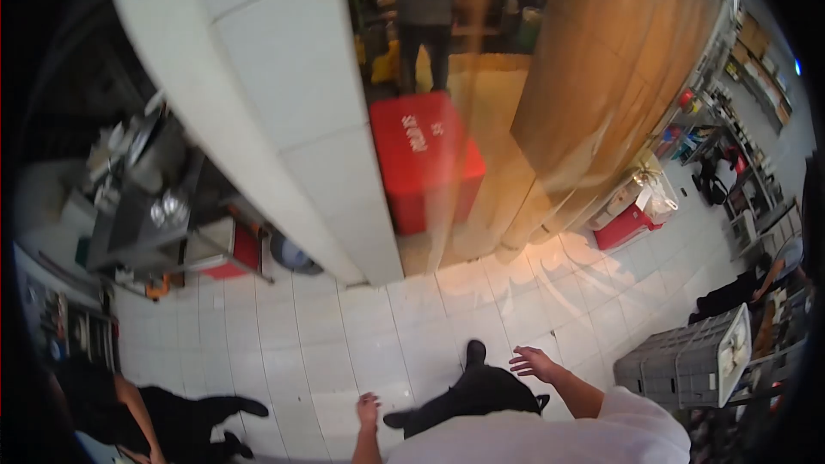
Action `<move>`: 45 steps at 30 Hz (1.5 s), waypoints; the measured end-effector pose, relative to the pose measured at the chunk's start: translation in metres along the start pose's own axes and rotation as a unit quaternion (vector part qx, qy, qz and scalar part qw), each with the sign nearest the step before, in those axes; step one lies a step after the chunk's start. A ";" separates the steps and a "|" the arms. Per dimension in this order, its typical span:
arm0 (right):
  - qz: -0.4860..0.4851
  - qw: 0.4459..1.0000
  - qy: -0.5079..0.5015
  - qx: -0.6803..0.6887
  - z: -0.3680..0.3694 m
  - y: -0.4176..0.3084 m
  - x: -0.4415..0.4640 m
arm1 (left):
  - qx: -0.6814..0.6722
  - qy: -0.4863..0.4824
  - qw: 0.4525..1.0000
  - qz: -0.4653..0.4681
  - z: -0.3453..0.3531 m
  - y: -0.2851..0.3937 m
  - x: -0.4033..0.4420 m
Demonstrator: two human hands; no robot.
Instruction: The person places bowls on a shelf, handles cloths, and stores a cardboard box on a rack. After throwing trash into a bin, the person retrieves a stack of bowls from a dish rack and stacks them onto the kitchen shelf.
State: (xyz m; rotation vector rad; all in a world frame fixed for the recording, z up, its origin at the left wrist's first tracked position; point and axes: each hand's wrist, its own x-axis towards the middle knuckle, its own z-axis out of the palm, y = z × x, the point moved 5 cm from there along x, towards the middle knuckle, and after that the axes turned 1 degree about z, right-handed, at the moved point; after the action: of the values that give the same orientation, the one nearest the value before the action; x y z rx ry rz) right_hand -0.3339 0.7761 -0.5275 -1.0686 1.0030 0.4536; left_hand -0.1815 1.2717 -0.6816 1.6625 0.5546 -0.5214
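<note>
My left hand [368, 410] hangs low over the tiled floor, its fingers loosely bent and nothing visible in it. On the other side, my right hand [534, 363] is held out from my body with its fingers spread, touching nothing. Between them show my dark trousers and shoes, one foot ahead of the other. In front of me stands a red cool box [425, 150] with white writing on its lid, seen partly through a clear plastic strip curtain [550, 129]. Neither hand reaches it.
A white tiled pillar [296, 103] stands ahead, left of the curtain. Grey stacked crates [670, 369] sit at right, with another red box [623, 225] beyond. A metal worktable [142, 228] is at left. People stand at lower left, far right and behind the curtain.
</note>
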 end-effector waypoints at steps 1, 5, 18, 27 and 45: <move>-0.029 0.999 0.006 0.013 -0.018 -0.025 0.007 | -0.020 -0.064 0.998 -0.022 0.061 0.032 0.007; -0.285 0.949 0.133 -0.008 -0.078 -0.177 0.013 | 0.001 -0.284 0.958 0.026 0.313 0.183 -0.036; -0.567 0.778 0.027 -0.269 -0.120 -0.642 0.037 | 0.010 -0.425 0.805 0.414 0.662 0.602 -0.001; -0.606 0.745 0.266 -0.082 -0.376 -0.787 0.013 | -0.073 -0.068 0.951 0.292 0.611 0.667 0.263; -0.010 0.835 0.342 0.431 -0.531 -0.682 0.380 | 0.205 -0.539 0.813 -0.073 1.115 0.599 0.384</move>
State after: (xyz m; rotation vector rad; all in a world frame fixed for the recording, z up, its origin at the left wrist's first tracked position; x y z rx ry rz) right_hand 0.1171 -0.0526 -0.5678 -0.3801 1.6059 -0.4469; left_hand 0.4562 0.1135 -0.6281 1.4057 -0.3134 -1.6386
